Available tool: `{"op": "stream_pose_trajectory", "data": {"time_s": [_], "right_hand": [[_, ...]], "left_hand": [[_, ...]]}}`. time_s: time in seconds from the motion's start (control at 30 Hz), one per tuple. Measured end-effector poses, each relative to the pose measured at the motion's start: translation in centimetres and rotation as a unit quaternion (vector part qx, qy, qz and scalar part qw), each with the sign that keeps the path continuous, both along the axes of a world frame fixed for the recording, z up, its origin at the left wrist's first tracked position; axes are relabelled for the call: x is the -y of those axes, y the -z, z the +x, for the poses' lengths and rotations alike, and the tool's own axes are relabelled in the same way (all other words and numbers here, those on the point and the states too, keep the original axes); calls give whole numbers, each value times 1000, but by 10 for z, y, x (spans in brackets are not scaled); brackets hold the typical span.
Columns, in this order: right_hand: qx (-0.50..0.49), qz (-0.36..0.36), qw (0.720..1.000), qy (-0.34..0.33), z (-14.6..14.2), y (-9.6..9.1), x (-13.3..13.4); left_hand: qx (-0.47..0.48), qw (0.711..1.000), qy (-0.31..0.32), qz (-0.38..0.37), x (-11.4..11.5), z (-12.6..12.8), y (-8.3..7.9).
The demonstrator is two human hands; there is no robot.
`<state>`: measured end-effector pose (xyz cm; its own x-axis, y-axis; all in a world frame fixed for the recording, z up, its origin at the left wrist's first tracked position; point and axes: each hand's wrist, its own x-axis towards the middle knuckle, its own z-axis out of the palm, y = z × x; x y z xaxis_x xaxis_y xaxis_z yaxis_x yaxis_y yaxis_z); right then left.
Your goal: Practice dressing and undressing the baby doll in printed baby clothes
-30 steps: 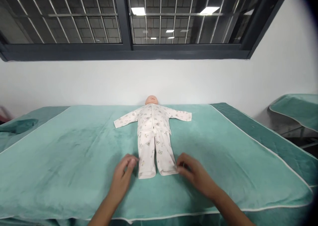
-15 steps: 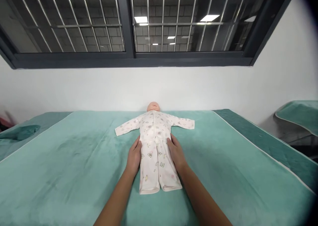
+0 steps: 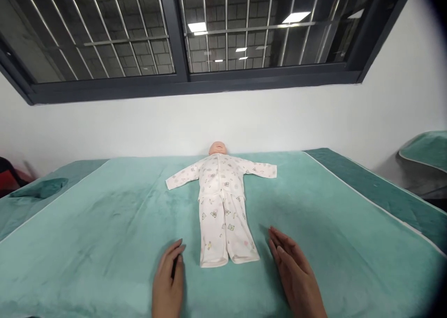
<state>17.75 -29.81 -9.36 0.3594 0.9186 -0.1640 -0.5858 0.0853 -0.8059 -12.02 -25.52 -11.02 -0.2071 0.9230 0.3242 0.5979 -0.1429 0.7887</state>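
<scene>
A baby doll [image 3: 218, 147] lies on its back on a green plush cover, its head by the wall. It wears a white printed long-sleeved top [image 3: 220, 171] with both sleeves spread out and matching white trousers [image 3: 213, 229] laid straight down. Left of the trouser legs is my left hand [image 3: 169, 276], apart from them, its fingers and thumb separated and nothing in it. On the other side my right hand [image 3: 293, 267] is also clear of the cloth and empty, its fingers stretched out toward the doll.
The green cover [image 3: 104, 225] spreads over the whole surface, with darker green bands along both sides. Behind stands a white wall [image 3: 157, 127] under a dark-framed window [image 3: 244, 80] with metal bars. A green padded piece [image 3: 428, 150] juts out at the right.
Both hands have let go of the trousers' sides and drawn back toward me and outward. The doll and clothes lie as before; the view has tilted slightly.
</scene>
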Motion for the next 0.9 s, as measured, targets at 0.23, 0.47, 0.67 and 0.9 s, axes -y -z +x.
{"op": "stream_pose_trajectory", "data": {"time_s": [0.23, 0.47, 0.67, 0.9], "right_hand": [[8, -3, 999, -38, 4, -3, -10], [16, -10, 999, -32, 4, 2, -9], [41, -8, 999, -28, 1, 3, -10], [47, -10, 999, -20, 1, 2, -7]], "left_hand": [[-131, 989, -5, 64, 3, 6, 17], [-149, 986, 26, 68, 5, 0, 18], [-108, 993, 25, 39, 6, 7, 10], [-79, 960, -249, 98, 63, -28, 13]]}}
